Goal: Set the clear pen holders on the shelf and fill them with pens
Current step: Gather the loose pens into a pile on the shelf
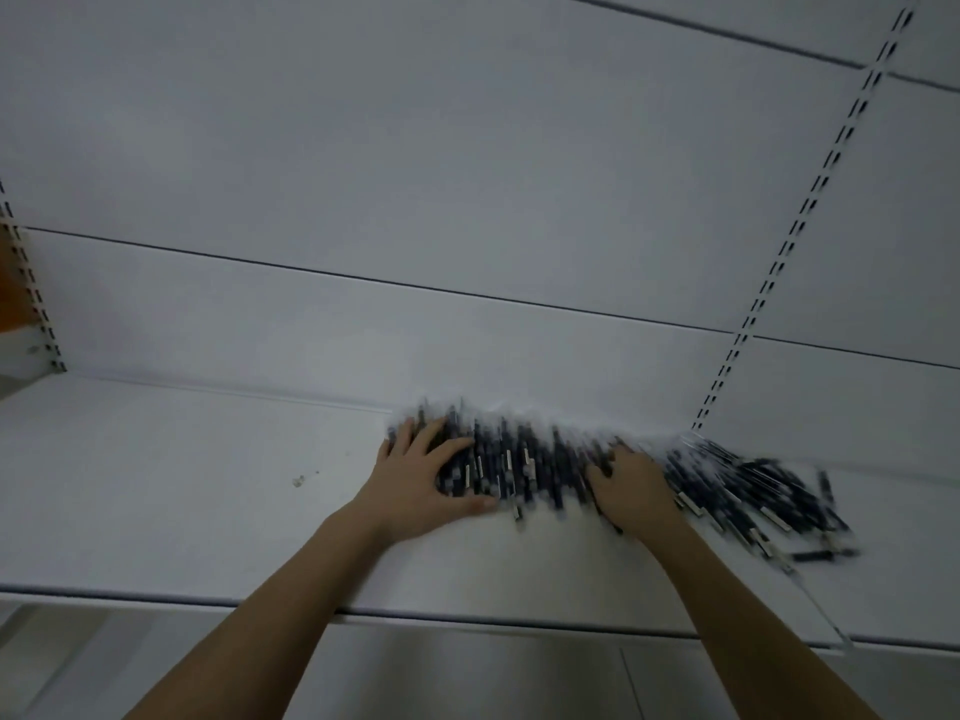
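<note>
A long heap of dark pens (535,462) lies on the white shelf (182,491) against its back wall, spreading to the right past the upright. My left hand (423,478) rests on the left end of the heap with fingers spread over the pens. My right hand (631,493) lies on the heap's middle, fingers spread and bent down onto the pens. More pens (753,498) fan out loosely to the right of that hand. No clear pen holder shows in this view. The picture is blurred.
A slotted upright (795,236) runs up the back wall at the right, another slotted upright (31,288) at the far left beside something orange. A small speck (298,480) lies on the shelf left of my hands. The shelf's front edge (467,618) crosses below my forearms.
</note>
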Demonstrator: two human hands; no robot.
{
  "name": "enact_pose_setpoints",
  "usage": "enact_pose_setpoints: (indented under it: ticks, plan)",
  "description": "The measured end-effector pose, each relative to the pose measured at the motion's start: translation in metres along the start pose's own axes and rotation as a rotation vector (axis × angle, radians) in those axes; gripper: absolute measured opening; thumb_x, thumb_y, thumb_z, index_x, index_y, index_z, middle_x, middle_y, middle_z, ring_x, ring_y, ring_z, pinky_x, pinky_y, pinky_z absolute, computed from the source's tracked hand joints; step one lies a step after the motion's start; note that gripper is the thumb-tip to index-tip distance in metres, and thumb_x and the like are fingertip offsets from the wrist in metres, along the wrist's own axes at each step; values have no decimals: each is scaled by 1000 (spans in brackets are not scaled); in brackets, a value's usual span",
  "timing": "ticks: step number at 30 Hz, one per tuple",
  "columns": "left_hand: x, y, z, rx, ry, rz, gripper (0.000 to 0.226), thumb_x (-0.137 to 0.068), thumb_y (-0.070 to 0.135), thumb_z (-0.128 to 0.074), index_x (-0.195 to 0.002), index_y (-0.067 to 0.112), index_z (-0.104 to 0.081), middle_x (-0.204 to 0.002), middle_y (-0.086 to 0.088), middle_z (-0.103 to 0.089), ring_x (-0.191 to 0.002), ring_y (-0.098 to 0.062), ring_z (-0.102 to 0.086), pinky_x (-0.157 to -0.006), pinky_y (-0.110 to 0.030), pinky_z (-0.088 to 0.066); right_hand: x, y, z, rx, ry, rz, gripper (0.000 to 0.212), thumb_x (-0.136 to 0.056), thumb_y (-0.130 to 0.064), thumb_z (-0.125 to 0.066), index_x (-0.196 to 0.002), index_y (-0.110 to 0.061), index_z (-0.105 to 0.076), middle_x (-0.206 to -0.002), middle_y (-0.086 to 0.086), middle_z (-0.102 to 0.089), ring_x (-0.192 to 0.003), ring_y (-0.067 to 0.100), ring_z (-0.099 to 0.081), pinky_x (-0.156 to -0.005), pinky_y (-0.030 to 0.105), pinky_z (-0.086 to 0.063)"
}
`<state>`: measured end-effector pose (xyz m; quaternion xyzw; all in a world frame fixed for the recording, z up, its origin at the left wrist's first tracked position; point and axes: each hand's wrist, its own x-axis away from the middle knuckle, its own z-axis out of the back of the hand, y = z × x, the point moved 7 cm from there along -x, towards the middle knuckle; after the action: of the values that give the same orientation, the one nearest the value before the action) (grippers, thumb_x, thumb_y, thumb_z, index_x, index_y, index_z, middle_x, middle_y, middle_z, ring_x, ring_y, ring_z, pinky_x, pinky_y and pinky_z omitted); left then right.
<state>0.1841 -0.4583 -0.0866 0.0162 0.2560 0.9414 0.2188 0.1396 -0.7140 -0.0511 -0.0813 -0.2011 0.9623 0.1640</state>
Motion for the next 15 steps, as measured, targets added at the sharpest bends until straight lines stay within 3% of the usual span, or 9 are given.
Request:
enact_pose_setpoints:
  ticks: [1, 3, 5, 7, 9, 12, 15]
  plan:
    - [-3, 4, -1, -16, -9, -14, 103, -60, 97, -39, -150, 51, -24, -166, 10, -2, -153, -22, 10, -123, -50, 2, 0, 0, -4, 22, -29, 19, 26, -101, -30, -49, -82, -12, -46, -86, 10, -51, -92, 30, -55, -88, 37, -46]
    - [-9, 14, -4, 4, -21, -35, 107, -55, 101, -38, -148, 51, -28, -166, 10, -6, -153, -20, 8, -124, -49, -1, 1, -8, -10, 6, -64, 73, 24, -102, -29, -49, -91, -8, -53, -89, 13, -56, -99, 33, -60, -88, 36, -47]
    - [-14, 25, -8, 27, -29, -55, 110, -50, 103, -38, -147, 52, -32, -166, 12, -8, -153, -16, 6, -124, -48, -5, 3, -16, -12, -116, -134, 129, 30, -103, -26, -50, -120, -4, -60, -116, 18, -62, -111, 33, -60, -92, 37, -49]
    - [-18, 31, -10, 26, -10, -77, 108, -51, 103, -40, -146, 52, -33, -165, 14, -11, -153, -14, 4, -124, -48, -7, 8, -15, -5, -174, -179, 163, 46, -104, -27, -49, -145, -7, -45, -144, 13, -51, -127, 29, -52, -106, 37, -43]
    - [-19, 32, -9, 16, 31, -100, 108, -53, 103, -38, -147, 51, -31, -164, 13, -14, -153, -14, 2, -124, -49, -8, 10, -1, 11, -188, -135, 201, 47, -104, -26, -49, -148, -9, -42, -149, 10, -45, -133, 26, -45, -111, 36, -36]
    - [-18, 34, -9, -60, 81, -137, 106, -59, 102, -35, -150, 49, -26, -165, 14, -10, -153, -13, 5, -124, -49, -3, 13, 32, 37, -80, -55, 242, 45, -101, -31, -53, -141, -14, -46, -138, 9, -50, -123, 25, -49, -103, 36, -42]
    - [-16, 51, -13, -141, 119, -154, 102, -63, 100, -30, -151, 49, -22, -164, 18, -7, -152, -11, 8, -123, -48, 5, 16, 73, 39, 113, -225, 178, 68, -94, -51, -57, -147, -14, -34, -147, 10, -40, -128, 26, -45, -100, 34, -43]
